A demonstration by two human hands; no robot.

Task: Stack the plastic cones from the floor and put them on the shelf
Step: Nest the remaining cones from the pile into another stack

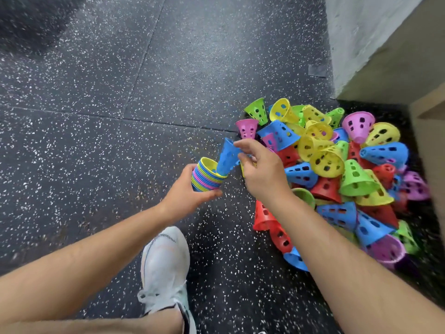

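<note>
My left hand (pixel 186 189) grips a nested stack of cones (pixel 206 175) with striped blue, pink and yellow rims, its open mouth tilted up and to the right. My right hand (pixel 258 169) pinches a single blue cone (pixel 227 156) by its wide rim; the cone's narrow tip sits inside the mouth of the stack. To the right lies a loose pile of perforated cones (pixel 337 169) in red, blue, yellow, green and pink on the dark speckled floor.
A white sneaker (pixel 165 268) rests on the floor below my hands. A grey concrete block (pixel 375 44) stands at the upper right, and a pale wooden edge (pixel 428 109) shows at the far right beside the pile.
</note>
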